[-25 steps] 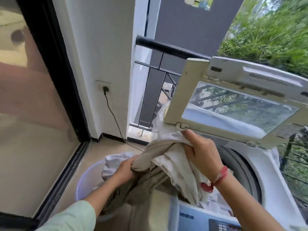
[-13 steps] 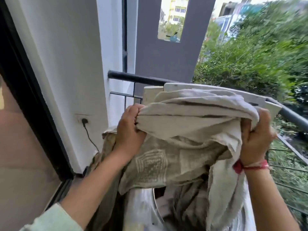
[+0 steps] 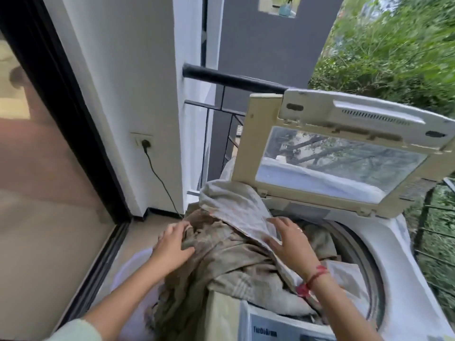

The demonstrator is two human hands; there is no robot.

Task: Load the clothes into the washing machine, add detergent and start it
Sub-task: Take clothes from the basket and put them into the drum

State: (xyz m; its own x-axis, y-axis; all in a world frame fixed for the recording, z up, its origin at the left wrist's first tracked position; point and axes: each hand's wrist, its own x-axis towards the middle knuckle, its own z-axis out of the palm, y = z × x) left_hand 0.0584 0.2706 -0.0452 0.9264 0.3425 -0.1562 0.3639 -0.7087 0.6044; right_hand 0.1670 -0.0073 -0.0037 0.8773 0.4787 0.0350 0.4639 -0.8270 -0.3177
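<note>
A top-loading white washing machine (image 3: 408, 301) stands at the right with its cream lid (image 3: 339, 153) raised. A large beige patterned cloth (image 3: 236, 257) lies heaped over the drum opening and spills down the machine's left side. My left hand (image 3: 172, 244) rests flat on the cloth's left part with fingers spread. My right hand (image 3: 288, 239), a red thread on its wrist, presses on a pale fold of the cloth above the drum, fingers apart. Neither hand grips the cloth. No detergent is in view.
A pale plastic tub (image 3: 133, 269) sits on the floor left of the machine, partly under the hanging cloth. A power cord (image 3: 160, 178) runs down from a wall socket (image 3: 144, 142). A black balcony railing (image 3: 234, 80) stands behind, and a glass sliding door (image 3: 49, 193) at the left.
The cloth, held up high in both fists half a second ago, now lies on the drum opening. Both hands have let go and rest open on it.
</note>
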